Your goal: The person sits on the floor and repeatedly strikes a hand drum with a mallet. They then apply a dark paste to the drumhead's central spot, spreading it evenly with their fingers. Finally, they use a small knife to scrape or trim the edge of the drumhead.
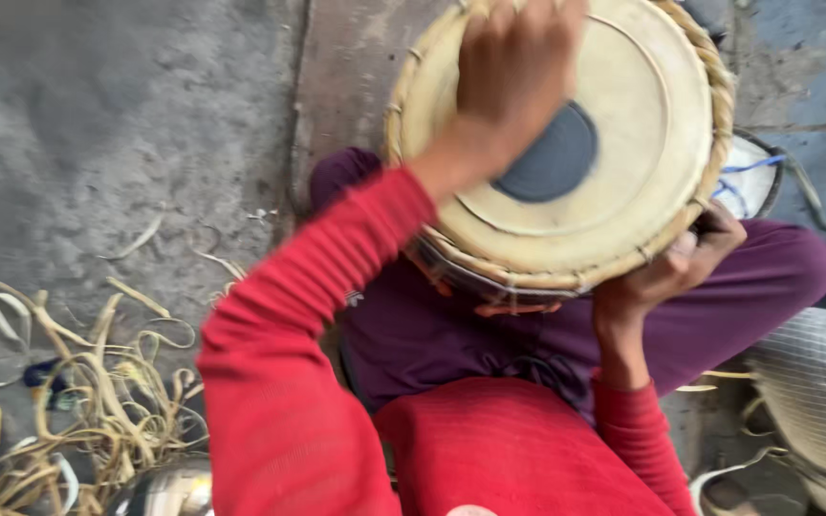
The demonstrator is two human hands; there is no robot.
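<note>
A round drum (614,162) with a cream skin and a dark centre patch is held on the lap, above the purple trousers (432,334). The left hand (513,72) is laid over its skin, fingers curled together and covering part of the rim, while the right hand (681,268) is clamped on its lower right edge. A tangle of pale strips (88,401) lies on the concrete floor (126,124) well left of the drum, and a striped cloth (815,392) lies to its lower right.
</note>
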